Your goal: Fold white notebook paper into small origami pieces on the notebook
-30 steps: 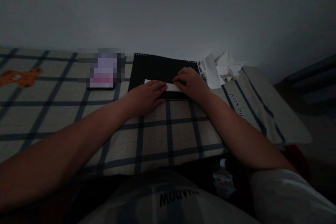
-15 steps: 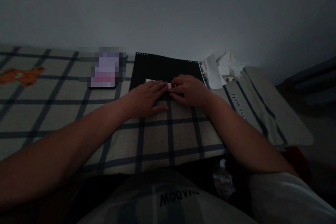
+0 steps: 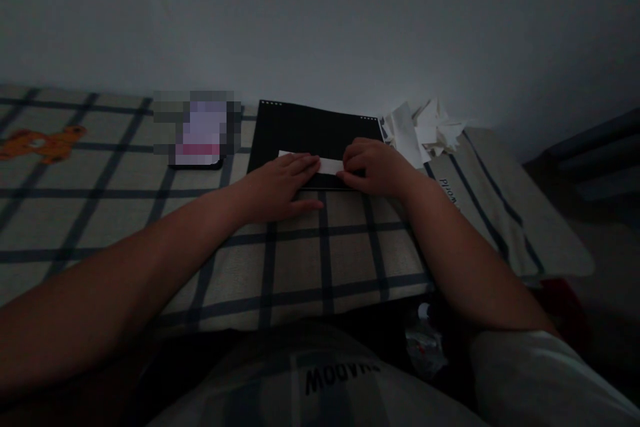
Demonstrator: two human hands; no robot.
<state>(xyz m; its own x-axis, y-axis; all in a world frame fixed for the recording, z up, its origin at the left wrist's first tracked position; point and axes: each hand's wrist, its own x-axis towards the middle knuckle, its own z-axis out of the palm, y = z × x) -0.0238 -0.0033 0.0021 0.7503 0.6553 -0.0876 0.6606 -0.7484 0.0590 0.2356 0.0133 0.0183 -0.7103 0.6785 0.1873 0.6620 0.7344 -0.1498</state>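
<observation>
A narrow strip of white paper (image 3: 330, 166) lies across the lower part of a black notebook (image 3: 306, 130). My left hand (image 3: 280, 187) rests flat over the strip's left part, fingers together and thumb stretched out towards the right over the cloth. At the strip's right end, my right hand (image 3: 370, 167) has its fingers curled, with thumb and forefinger closed on the paper. The middle of the strip shows between the hands; both ends are partly covered.
Torn white paper scraps (image 3: 437, 127) lie in a heap right of the notebook, against the wall. A phone (image 3: 203, 133), its screen blurred, lies to the left. Checked cloth (image 3: 295, 267) covers the table. A clear plastic bottle (image 3: 425, 343) stands below the front edge.
My right hand has slid to the right along the paper strip, away from my left hand, baring its middle. The left hand has stayed in place.
</observation>
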